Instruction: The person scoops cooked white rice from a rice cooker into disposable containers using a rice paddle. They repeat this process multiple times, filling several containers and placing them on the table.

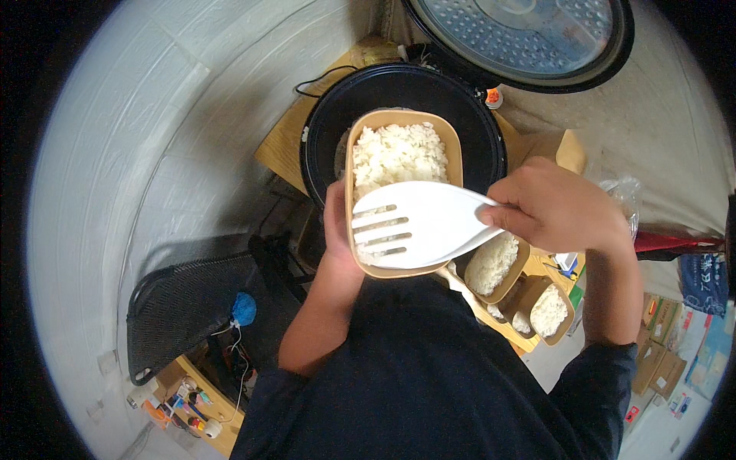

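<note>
My left hand [339, 230] holds a brown rectangular food container [452, 141] by its left side, above the black pot of a large rice cooker [402, 80]. White cooked rice [399, 152] lies in the far part of the container. With my right hand [552, 207] I grip the handle of a white slotted spatula [431, 221], whose broad head covers the near part of the container. Its slotted end lies over the container's left side; whether it touches the rice I cannot tell. The pot's contents are mostly hidden beneath the container.
The cooker's raised lid [523, 34] stands at the upper right. Several containers of rice [494, 267] are on the wooden table at the right, partly behind the spatula and right arm. A black mesh chair [184, 305] is at the left. Cardboard boxes [655, 356] lie at far right.
</note>
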`<state>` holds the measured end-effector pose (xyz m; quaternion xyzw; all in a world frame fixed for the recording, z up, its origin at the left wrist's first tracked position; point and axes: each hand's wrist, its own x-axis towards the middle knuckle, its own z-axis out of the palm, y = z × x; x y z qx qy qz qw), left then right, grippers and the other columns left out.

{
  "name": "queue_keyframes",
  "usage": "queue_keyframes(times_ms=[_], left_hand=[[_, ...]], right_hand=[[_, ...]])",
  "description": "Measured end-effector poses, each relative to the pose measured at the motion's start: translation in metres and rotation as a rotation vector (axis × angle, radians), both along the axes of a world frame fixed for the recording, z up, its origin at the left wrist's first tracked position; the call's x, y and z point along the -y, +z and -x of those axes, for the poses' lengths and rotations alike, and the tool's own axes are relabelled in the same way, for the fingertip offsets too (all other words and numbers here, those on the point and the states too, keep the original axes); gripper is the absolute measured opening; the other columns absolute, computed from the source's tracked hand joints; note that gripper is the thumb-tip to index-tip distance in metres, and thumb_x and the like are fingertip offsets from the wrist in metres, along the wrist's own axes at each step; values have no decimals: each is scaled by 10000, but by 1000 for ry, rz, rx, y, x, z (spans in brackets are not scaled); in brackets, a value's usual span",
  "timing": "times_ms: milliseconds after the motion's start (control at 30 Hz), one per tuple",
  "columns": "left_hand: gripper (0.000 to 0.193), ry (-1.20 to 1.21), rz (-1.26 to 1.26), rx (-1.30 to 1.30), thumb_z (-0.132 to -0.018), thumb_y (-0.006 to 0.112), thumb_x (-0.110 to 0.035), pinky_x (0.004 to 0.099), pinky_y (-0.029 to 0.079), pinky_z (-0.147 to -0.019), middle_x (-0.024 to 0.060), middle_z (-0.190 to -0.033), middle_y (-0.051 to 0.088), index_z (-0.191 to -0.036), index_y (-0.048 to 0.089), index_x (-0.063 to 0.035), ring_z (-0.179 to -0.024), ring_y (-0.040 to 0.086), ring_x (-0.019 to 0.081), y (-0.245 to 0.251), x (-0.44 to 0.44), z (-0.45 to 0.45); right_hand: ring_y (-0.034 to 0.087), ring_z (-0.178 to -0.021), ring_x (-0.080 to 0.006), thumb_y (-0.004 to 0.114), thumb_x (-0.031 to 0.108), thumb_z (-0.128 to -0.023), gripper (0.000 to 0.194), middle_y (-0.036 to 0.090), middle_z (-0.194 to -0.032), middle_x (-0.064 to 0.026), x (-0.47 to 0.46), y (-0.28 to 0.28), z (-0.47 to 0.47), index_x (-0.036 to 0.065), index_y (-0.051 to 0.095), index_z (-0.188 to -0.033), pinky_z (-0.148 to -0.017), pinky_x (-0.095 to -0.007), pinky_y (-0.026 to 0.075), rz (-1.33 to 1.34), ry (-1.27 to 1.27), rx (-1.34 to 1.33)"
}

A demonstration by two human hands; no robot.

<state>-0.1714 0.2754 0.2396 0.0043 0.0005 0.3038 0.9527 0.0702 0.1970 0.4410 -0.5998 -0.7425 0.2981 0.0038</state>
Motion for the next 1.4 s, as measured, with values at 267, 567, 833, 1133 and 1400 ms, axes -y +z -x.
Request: queue_keyframes(times_ms=[267,567,833,1133,1400], left_hand=[[638,127,-59,-64,-1029,363,-470,485,559,-992,200,-1384,591,-1482,452,-30,-1226,630,315,5,4,-4],[698,200,-58,-314,-1027,327,-556,495,505,-1055,149,-1457,547,-1523,402,-70,-1285,590,304,-10,5,3],[628,283,-89,-337,-1025,396,-460,508,510,-1057,166,-1424,574,-1483,445,-34,-1244,618,334,5,7,1],[611,301,-187,-371,-1034,408,-437,460,558,-998,166,-1395,597,-1486,439,-27,-1195,652,311,9,12,-6],[643,288,-319,-425,-1034,386,-459,433,555,-995,182,-1390,595,-1471,442,9,-1205,646,297,13,24,-10]], right_hand=[[516,-465,-110,568,434,-1037,524,566,-548,-14,18,-20,-40,12,679,-747,-475,-326,398,322,-289,-319],[634,-583,-256,581,382,-1024,416,678,-682,-105,45,-105,-79,25,692,-842,-577,-418,514,-206,-437,157],[726,-896,-398,596,319,-973,294,739,-924,-203,0,-108,-21,65,743,-961,-779,-492,585,-38,-546,557],[747,-987,-330,625,146,-903,250,766,-1075,-118,-70,-215,-5,90,784,-1089,-790,-393,593,203,-442,632],[674,-828,-227,635,413,-985,395,731,-973,-75,47,-126,5,45,726,-1097,-714,-369,532,-194,-804,-636]])
